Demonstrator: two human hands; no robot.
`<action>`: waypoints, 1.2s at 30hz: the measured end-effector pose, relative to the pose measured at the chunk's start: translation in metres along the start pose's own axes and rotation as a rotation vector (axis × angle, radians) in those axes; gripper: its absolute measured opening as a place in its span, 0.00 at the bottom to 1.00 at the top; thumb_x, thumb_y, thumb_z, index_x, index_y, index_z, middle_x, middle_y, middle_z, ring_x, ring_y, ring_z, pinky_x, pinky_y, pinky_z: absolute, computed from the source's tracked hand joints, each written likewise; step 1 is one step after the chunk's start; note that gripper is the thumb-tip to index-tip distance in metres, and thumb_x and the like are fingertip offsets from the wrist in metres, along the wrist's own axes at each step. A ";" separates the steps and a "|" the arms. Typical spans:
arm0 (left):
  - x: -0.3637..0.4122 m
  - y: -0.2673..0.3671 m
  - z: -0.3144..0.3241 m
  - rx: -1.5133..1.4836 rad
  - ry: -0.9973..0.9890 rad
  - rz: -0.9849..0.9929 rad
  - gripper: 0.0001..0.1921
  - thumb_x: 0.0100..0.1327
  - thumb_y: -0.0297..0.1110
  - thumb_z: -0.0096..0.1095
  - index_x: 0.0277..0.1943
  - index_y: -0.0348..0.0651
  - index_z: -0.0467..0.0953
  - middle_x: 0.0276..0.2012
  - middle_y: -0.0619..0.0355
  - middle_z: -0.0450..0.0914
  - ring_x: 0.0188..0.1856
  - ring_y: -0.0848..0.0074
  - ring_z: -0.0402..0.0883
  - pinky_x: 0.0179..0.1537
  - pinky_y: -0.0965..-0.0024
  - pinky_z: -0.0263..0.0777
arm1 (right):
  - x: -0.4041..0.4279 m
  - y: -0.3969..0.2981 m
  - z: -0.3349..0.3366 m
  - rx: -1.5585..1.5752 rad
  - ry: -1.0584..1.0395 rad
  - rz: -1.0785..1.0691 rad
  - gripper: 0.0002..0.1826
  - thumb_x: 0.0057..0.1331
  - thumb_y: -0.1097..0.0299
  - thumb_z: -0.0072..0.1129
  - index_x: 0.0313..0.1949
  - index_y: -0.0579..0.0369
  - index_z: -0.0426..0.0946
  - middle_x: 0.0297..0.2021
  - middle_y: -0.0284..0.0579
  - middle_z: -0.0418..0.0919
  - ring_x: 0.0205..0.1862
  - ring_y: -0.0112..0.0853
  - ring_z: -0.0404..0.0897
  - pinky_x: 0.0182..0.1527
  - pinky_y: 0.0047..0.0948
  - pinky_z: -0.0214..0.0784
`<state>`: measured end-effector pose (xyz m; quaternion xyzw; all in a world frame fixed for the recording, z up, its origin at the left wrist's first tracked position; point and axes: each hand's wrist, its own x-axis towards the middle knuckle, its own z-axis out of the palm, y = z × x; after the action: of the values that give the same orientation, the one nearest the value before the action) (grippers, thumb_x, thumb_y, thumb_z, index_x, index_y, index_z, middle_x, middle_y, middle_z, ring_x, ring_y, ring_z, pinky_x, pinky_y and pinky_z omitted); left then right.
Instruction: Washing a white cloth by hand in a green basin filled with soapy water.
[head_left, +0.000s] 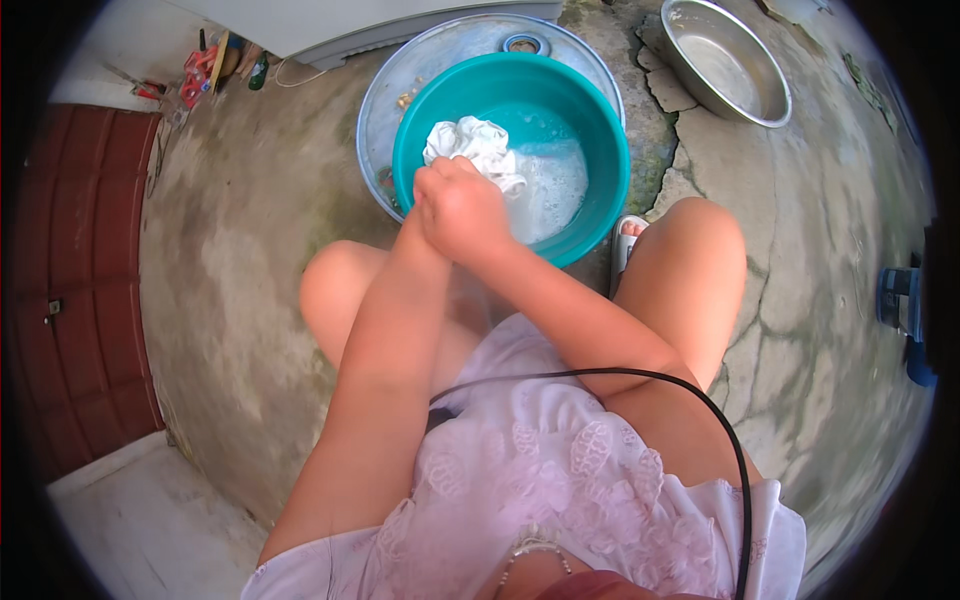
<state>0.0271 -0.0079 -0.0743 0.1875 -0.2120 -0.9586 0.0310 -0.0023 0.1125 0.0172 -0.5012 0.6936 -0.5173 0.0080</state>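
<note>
My right hand (471, 214) is closed in a fist over the near left part of a teal plastic basin (606, 210). Pressed against it is my left hand (420, 219), mostly covered by the right one. A bunched, wet-looking white cloth (474, 144) sticks out beyond the knuckles, gripped by the two hands together. Its lower folds hang close to the soapy water (551, 184), which has foam on top. How the fingers wrap the cloth is hidden.
The basin rests on a round metal lid-like top (379, 120). A steel bowl (731, 67) stands on cracked concrete (795, 225) at the far right. A black cable (652, 373) crosses my lap. Maroon metal doors (90, 285) are at left, a green bottle (259, 71) at the back.
</note>
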 end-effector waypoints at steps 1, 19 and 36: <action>0.002 -0.003 0.002 0.027 0.069 0.009 0.15 0.66 0.39 0.48 0.50 0.43 0.73 0.47 0.52 0.77 0.48 0.63 0.77 0.48 0.55 0.73 | -0.001 0.013 0.002 -0.058 0.065 -0.049 0.03 0.52 0.74 0.54 0.28 0.53 0.74 0.28 0.50 0.76 0.31 0.49 0.75 0.32 0.46 0.68; 0.001 -0.012 0.038 0.572 0.734 0.188 0.06 0.66 0.34 0.54 0.42 0.45 0.72 0.36 0.59 0.77 0.35 0.72 0.79 0.47 0.59 0.71 | 0.012 0.127 -0.033 -0.463 -0.135 0.675 0.12 0.63 0.60 0.48 0.36 0.50 0.78 0.35 0.52 0.82 0.39 0.49 0.81 0.40 0.50 0.71; 0.004 0.014 0.025 0.010 0.500 -0.028 0.28 0.69 0.56 0.44 0.56 0.39 0.74 0.51 0.43 0.79 0.51 0.53 0.79 0.55 0.49 0.71 | -0.026 0.045 0.017 0.014 0.063 0.235 0.12 0.60 0.69 0.57 0.40 0.63 0.69 0.37 0.61 0.77 0.39 0.57 0.75 0.41 0.51 0.66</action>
<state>0.0139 -0.0117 -0.0491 0.4221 -0.1997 -0.8816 0.0681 -0.0108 0.1169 -0.0367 -0.3998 0.7439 -0.5332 0.0505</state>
